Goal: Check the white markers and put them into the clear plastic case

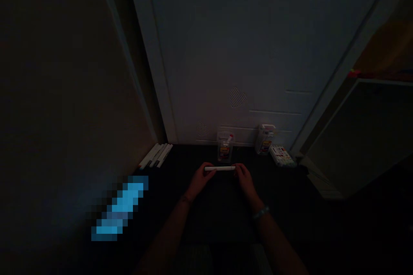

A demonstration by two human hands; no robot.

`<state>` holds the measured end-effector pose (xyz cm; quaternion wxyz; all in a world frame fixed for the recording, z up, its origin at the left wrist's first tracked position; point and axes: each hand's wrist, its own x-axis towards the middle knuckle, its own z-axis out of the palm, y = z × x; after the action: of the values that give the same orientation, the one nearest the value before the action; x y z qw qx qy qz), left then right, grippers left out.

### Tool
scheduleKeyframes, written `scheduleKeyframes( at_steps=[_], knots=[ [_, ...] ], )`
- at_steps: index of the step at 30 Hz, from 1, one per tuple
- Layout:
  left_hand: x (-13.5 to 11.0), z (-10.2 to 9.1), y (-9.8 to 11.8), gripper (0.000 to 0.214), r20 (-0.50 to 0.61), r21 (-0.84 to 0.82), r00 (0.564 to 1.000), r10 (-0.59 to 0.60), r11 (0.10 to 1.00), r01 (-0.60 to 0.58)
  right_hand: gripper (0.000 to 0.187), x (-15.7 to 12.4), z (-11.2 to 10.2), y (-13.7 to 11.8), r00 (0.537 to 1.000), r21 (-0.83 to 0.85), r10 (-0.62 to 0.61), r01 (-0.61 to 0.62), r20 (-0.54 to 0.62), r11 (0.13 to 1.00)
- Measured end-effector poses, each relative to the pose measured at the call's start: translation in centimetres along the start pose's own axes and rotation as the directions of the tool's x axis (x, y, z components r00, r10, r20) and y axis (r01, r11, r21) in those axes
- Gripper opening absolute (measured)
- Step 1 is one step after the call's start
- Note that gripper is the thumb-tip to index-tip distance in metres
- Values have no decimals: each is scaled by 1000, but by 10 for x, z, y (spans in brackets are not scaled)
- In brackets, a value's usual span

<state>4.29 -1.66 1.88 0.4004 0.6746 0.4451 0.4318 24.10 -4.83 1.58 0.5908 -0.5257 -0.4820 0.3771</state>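
Note:
A white marker (220,168) is held level between both hands above the dark table. My left hand (204,175) has its fingers closed round the left end. At the other end my right hand (242,175) pinches the marker near a thin dark line. Just beyond it stands a clear plastic case (225,148) with a coloured label and something red-tipped inside. The dim light hides the finer finger positions.
Several white markers (160,154) lie side by side at the left. A second clear case (265,141) stands back right, beside a pack of markers (282,156). A pixelated bright blue patch (121,208) is at lower left. A pale panel (238,51) with hearts rises behind the dark table (226,215).

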Motion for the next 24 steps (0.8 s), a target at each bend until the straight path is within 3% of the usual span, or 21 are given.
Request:
scheduleKeyframes(
  at_steps=[24],
  knots=[
    [1, 0, -2, 35, -2, -9, 1000, -22, 1000, 22, 32, 3, -1, 4, 1000, 5, 0, 0, 19, 1000]
  ],
)
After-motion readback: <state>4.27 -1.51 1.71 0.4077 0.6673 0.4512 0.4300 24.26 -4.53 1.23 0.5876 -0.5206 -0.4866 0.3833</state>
